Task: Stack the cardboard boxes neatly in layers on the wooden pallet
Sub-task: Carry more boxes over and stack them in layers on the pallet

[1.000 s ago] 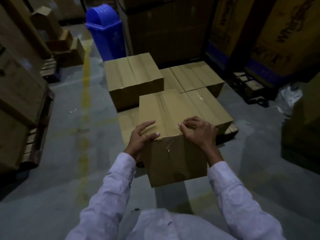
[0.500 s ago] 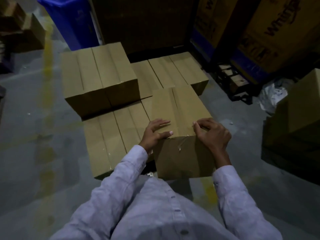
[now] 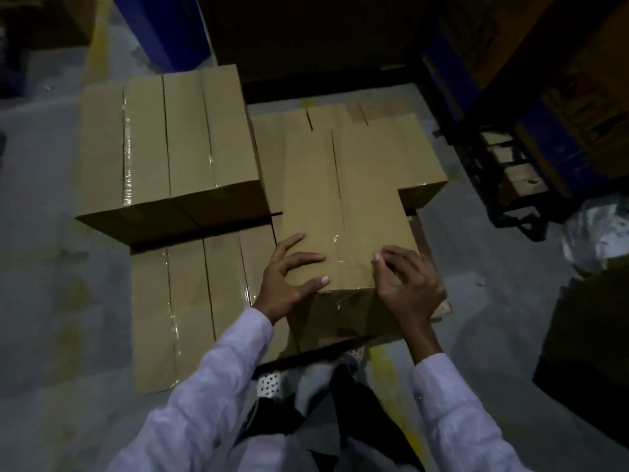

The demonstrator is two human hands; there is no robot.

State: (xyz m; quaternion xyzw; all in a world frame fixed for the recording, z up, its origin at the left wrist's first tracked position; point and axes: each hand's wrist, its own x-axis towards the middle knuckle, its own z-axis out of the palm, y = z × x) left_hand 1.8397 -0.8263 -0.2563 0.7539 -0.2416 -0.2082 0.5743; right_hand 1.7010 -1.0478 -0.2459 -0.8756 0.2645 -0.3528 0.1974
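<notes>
Right, the brown tape-sealed cardboard box (image 3: 343,212) sits centre frame, long axis running 12 to 6 o'clock. It rests on the bottom layer of flat brown cardboard boxes (image 3: 190,308), so it looks like the next piece of the second layer. The left hand (image 3: 289,277) is at the box's 7 o'clock corner, fingers spread and nearly straight on the top face with the thumb along the near edge. That reads as pressing rather than gripping, probably to steer and square the box. The right hand (image 3: 405,287) is at the 5 o'clock corner, fingers bent over the edge with the tips on top and the palm down the side, holding it for small nudges. The pair of brown second-layer cardboard boxes (image 3: 166,141) is at 10 o'clock. A strip of the lower layer shows between that pair and the held box, so it likely needs sliding toward 9 o'clock to close up. Only a corner of the wooden pallet (image 3: 442,308) peeks out at 4 o'clock. A blue plastic bin (image 3: 163,28) stands at 11 o'clock on the grey concrete floor (image 3: 51,233), well apart from the stack.
</notes>
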